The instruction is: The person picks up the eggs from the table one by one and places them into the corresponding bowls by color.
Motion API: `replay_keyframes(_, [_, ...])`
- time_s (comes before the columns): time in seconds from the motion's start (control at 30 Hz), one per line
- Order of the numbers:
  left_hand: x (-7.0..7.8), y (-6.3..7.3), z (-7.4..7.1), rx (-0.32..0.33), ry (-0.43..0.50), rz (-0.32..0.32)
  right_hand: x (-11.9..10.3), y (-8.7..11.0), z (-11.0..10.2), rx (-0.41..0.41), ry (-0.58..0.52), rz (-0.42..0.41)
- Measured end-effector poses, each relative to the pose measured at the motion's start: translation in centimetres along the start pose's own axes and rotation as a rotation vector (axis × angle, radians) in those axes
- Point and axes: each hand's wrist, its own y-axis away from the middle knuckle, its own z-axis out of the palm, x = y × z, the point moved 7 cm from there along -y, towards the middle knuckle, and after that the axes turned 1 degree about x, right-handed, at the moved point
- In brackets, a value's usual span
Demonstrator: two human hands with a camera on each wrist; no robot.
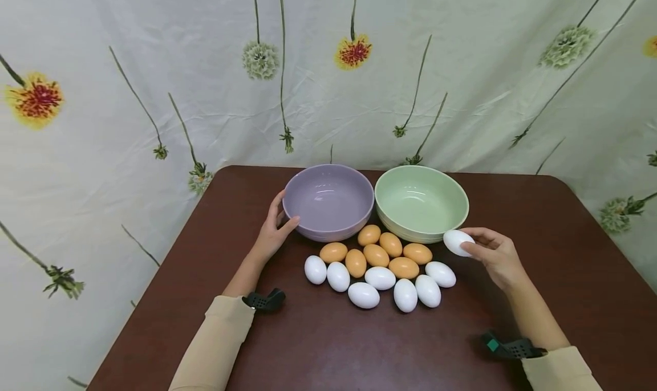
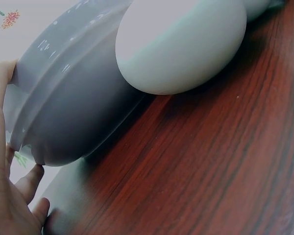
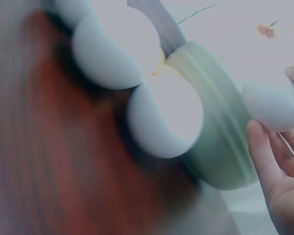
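Note:
Between thumb and fingertips, my right hand (image 1: 495, 257) pinches a white egg (image 1: 458, 243); the right wrist view shows this egg (image 3: 272, 103) beside the outer wall of the green bowl (image 3: 218, 127). In the head view it overlaps that bowl's front right rim. My left hand (image 1: 272, 231) holds the left side of the purple bowl (image 1: 328, 234), thumb toward the front and fingers round the outside. In front of the bowls lie several brown eggs (image 1: 376, 255), with several white eggs (image 1: 380, 278) nearer the person.
Both bowls stand side by side at the far edge of the dark wooden table (image 1: 318, 345); the green bowl (image 1: 421, 231) is on the right. Behind the table hangs a pale cloth (image 1: 318, 106) printed with flowers. Each wrist carries a black strap (image 1: 264, 301).

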Motion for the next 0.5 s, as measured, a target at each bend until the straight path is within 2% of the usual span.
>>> replay_keyframes(0.37, [0.0, 0.0, 0.0, -0.003, -0.018, -0.014, -2.4, -2.1, 1.1, -0.026, 0.027, -0.006])
replay_keyframes(0.5, [-1.4, -0.4, -0.1, 0.005, -0.004, -0.015, -2.6, -2.9, 1.8, -0.036, 0.032, 0.003])
